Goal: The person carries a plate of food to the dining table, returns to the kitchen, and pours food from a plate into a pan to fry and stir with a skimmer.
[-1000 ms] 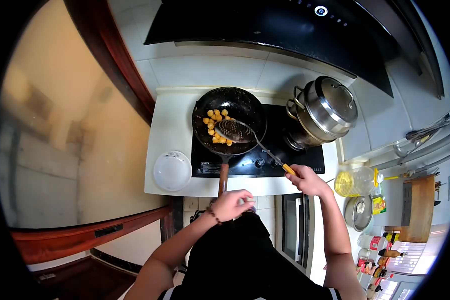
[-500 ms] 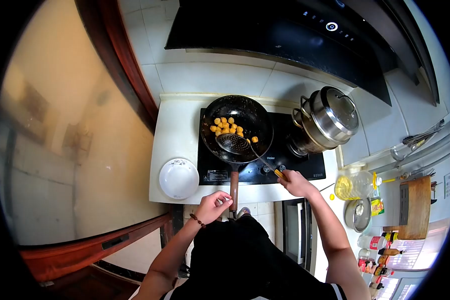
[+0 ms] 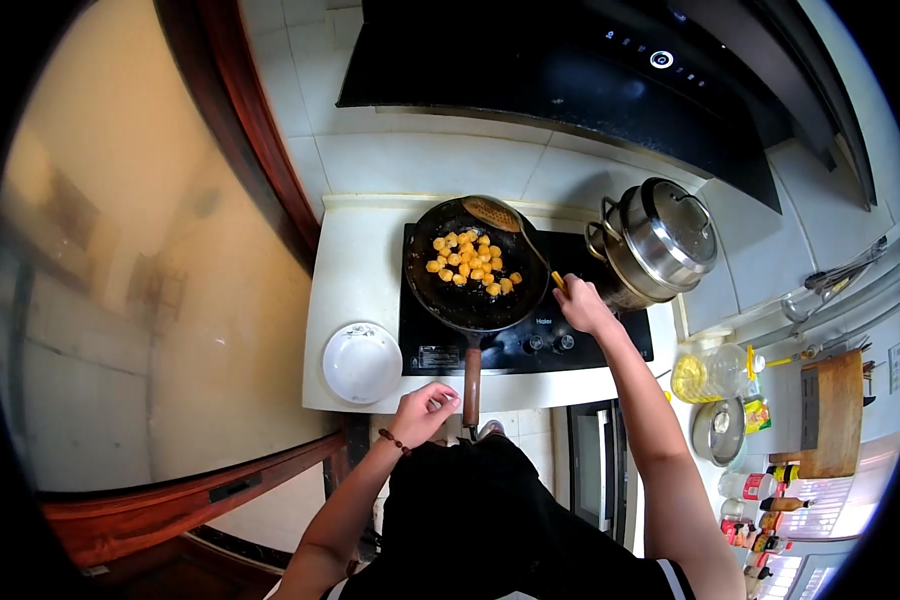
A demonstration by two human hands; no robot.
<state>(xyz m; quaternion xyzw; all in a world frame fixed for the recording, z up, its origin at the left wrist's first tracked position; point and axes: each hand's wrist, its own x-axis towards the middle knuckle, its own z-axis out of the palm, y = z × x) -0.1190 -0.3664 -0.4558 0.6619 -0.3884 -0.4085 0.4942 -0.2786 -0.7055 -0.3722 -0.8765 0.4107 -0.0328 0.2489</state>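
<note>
My right hand (image 3: pixel 582 303) is closed on the yellow-ended handle of a perforated skimmer (image 3: pixel 491 213). The skimmer's head rests at the far rim of a black wok (image 3: pixel 438 300), tilted against the inside wall. Several golden-brown round pieces of food (image 3: pixel 475 262) lie spread over the wok's bottom. Toward me points the wok's brown wooden handle (image 3: pixel 472 385). Just left of that handle is my left hand (image 3: pixel 425 412), loosely curled with a gap between thumb and fingers and nothing seen in it. A bead bracelet circles its wrist.
A white bowl (image 3: pixel 362 364) stands on the counter left of the black cooktop (image 3: pixel 530 350). Right of the wok is a lidded steel steamer pot (image 3: pixel 670 235). An oil jug (image 3: pixel 705 373) and a metal basin (image 3: pixel 717 432) sit further right. A range hood (image 3: pixel 530 70) hangs above.
My right hand has moved up and away from me, carrying the skimmer head from the wok's near side to its far rim. The food pieces are more spread out. My left hand has barely shifted.
</note>
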